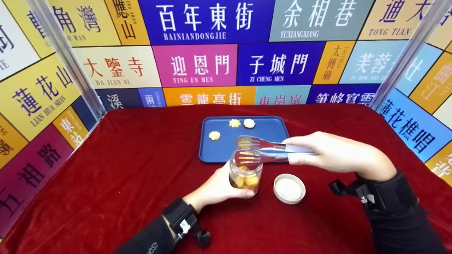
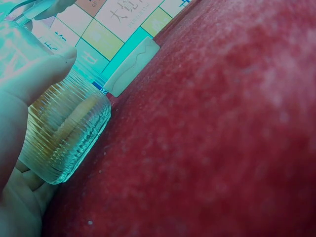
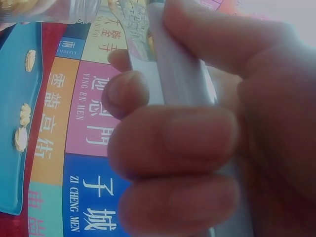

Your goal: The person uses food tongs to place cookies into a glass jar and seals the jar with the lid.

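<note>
My left hand [image 1: 218, 187] grips a clear glass jar [image 1: 255, 173] with yellow cookies [image 1: 251, 181] inside, its mouth facing up. In the left wrist view the jar [image 2: 74, 123] has ribbed sides, and the thumb lies across it. My right hand [image 1: 328, 151] holds metal serving tongs [image 1: 270, 156] by their pale handles, the two arms apart. Their lower slotted tip overlaps the jar's mouth, the upper one sits above it. A yellow patch shows at the upper tip; I cannot tell whether it is a cookie in the tongs. In the right wrist view curled fingers [image 3: 173, 143] wrap the tongs.
Behind the jar lies a blue tray [image 1: 208, 151] bearing a few flower-shaped cookies [image 1: 214, 135]. A round lid [image 1: 289, 189] rests to the jar's right on the red cloth [image 1: 123, 176]. Printed sign panels [image 1: 197, 65] and metal posts [image 1: 70, 53] enclose the table.
</note>
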`<state>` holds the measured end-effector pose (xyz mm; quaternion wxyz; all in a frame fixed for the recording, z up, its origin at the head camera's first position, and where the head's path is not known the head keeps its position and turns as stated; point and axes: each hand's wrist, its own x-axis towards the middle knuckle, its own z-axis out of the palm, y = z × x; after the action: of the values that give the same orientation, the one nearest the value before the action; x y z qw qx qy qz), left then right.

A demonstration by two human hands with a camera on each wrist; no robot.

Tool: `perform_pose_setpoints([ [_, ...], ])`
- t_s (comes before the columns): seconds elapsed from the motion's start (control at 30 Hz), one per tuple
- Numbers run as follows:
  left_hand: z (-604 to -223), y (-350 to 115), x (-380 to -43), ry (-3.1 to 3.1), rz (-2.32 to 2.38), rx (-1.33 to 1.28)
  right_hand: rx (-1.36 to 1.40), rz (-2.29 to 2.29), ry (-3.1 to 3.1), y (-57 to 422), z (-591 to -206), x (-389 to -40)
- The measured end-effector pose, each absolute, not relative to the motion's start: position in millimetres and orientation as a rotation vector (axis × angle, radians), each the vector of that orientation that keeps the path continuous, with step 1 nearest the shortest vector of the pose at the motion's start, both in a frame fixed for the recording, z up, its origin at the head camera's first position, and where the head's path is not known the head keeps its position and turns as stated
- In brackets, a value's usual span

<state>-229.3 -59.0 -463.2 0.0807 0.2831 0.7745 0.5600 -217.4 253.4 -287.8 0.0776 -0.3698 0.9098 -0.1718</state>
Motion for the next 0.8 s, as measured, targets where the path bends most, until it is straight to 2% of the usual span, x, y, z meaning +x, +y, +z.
perform_pose_setpoints([
  [0.8,-465,-58,-230,2.351,1.675,0.835,-1.046,-0.614,2.770,257,-291,-227],
])
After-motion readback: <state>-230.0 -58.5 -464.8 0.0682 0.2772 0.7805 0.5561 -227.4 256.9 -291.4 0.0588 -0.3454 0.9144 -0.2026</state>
